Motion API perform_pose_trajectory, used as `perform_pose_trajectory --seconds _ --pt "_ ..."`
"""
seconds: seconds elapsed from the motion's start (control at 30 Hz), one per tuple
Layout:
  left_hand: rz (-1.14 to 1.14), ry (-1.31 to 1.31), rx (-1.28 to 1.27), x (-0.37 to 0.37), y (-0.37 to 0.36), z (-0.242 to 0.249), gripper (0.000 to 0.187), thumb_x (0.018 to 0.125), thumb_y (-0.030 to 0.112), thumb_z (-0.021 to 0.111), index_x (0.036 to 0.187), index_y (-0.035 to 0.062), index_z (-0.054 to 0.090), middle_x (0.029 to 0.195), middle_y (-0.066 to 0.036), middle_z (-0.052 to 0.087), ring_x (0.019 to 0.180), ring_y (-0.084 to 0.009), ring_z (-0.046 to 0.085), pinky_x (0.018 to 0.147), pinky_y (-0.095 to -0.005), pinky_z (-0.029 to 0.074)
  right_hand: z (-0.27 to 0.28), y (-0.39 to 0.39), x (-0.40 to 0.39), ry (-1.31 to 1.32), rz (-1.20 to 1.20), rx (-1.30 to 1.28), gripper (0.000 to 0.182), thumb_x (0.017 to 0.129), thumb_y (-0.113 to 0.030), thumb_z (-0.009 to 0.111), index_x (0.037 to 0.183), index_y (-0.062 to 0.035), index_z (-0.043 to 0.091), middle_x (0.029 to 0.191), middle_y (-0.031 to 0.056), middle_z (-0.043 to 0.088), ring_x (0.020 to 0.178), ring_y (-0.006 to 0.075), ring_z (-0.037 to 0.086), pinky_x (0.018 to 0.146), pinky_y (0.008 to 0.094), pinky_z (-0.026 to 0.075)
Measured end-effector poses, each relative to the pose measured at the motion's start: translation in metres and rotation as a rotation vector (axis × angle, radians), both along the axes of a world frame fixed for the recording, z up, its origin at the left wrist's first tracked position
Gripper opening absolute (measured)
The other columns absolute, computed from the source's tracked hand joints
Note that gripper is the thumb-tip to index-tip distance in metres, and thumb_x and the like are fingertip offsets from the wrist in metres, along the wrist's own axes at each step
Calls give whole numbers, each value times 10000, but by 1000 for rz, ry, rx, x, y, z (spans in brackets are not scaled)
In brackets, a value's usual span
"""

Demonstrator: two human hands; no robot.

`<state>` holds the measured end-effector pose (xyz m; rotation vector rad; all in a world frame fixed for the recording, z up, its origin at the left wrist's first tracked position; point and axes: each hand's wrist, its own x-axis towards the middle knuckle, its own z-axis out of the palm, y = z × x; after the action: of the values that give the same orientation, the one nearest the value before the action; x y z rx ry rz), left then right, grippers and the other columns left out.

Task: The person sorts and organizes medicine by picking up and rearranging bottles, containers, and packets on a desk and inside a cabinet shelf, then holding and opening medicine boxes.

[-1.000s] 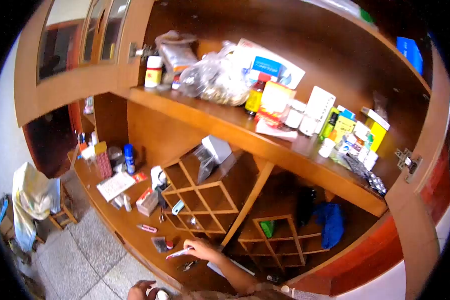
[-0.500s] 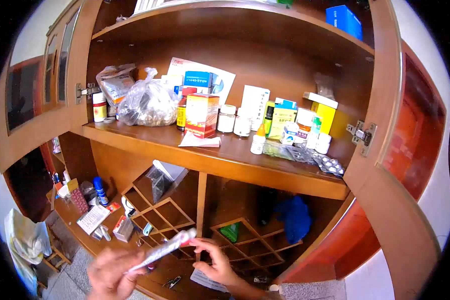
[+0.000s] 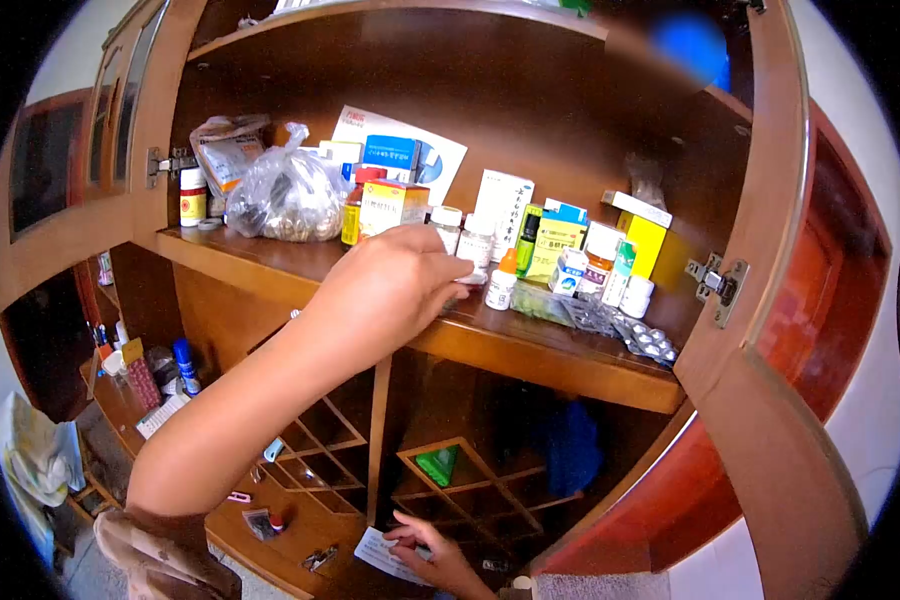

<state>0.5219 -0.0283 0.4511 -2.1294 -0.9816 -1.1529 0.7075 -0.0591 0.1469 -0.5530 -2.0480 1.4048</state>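
My left hand (image 3: 395, 285) reaches up to the middle cabinet shelf, its fingers pinched in front of the medicine bottles. The white tube it carried is mostly hidden; a small white end (image 3: 478, 276) shows by the fingertips. Just behind stand two white-capped bottles, one of them a white bottle (image 3: 476, 240), and an orange-and-white medicine box (image 3: 394, 203). A small dropper bottle with an orange cap (image 3: 500, 290) is right of the fingers. Low down, my right hand (image 3: 428, 553) is empty with fingers apart, over a printed paper sheet (image 3: 382, 556).
A knotted plastic bag (image 3: 285, 205) sits on the shelf's left side. Blister packs (image 3: 650, 343) lie at the right front edge. Open cabinet doors stand on both sides, the right one by its hinge (image 3: 718, 280). Below is a lattice rack (image 3: 460, 450).
My left hand has risen from the lower area to the shelf, taking the tube with it. My right hand has let go of the tube's end and dropped lower.
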Motion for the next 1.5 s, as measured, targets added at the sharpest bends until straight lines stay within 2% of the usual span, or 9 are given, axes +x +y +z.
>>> perform_pose_trajectory --seconds 0.37,0.47,0.57,0.67,0.83,0.93,1.23,1.37,1.5 --pt "-18 104 125 3 8 -22 407 781 345 675 1054 46 634 1161 -158 529 1144 -351 440 952 -427 386 -12 6 -16 -13 -8 117 581 860 -40 601 1375 -70 334 1102 114 599 894 164 584 793 319 484" --pt "-104 32 193 -34 -45 -47 351 782 314 680 940 2 655 1046 -166 580 965 -319 551 836 -395 446 -20 5 -10 -56 -52 226 545 848 -26 609 1338 -47 372 1056 118 620 870 168 602 781 313 490" --pt "-79 -161 155 -79 -81 -125 177 748 168 726 721 38 607 674 -72 555 606 -243 556 557 -333 448 -29 3 -6 1 -101 -55 436 862 -64 595 1274 -24 460 1037 106 637 891 166 610 816 310 480" --pt "465 -364 -360 -129 -101 -251 300 806 240 684 647 14 567 653 -110 560 607 -288 586 549 -379 476 -33 3 -11 -94 -89 -43 432 853 -47 599 1265 -20 473 1034 113 646 885 163 617 812 301 480" --pt "847 -414 -745 -156 -126 -452 228 791 172 594 966 27 611 979 -149 577 876 -311 595 692 -394 517 -30 5 -23 -169 -6 -5 395 865 -28 573 1249 1 486 1018 110 636 872 139 592 802 290 470" --pt "980 -221 -657 -152 -117 -492 349 775 275 613 1036 43 602 1322 -209 395 1229 -356 377 1002 -442 353 -28 -3 -33 -170 22 -31 378 874 -52 574 1241 -4 498 1015 101 637 884 132 584 816 285 459" --pt "1022 0 -485 -148 -80 -509 401 768 309 621 1034 14 568 1382 -209 352 1309 -374 270 1071 -495 253 -30 -12 -33 -362 71 -43 379 902 -150 574 1256 -36 499 1063 78 638 960 151 587 870 292 439" --pt "663 -865 -802 -131 -89 -399 401 774 281 694 1019 -10 569 1079 -196 593 990 -349 579 851 -413 472 -42 -3 -29 -492 74 -21 400 901 -196 592 1260 -45 502 1031 78 653 942 139 595 833 285 456" --pt "394 -856 -245 -142 -109 -280 418 752 167 737 1110 15 581 961 -150 643 873 -238 635 780 -340 505 -32 -3 -38 -531 81 -72 408 922 -257 555 1280 -71 491 1091 94 637 992 187 608 844 322 467"
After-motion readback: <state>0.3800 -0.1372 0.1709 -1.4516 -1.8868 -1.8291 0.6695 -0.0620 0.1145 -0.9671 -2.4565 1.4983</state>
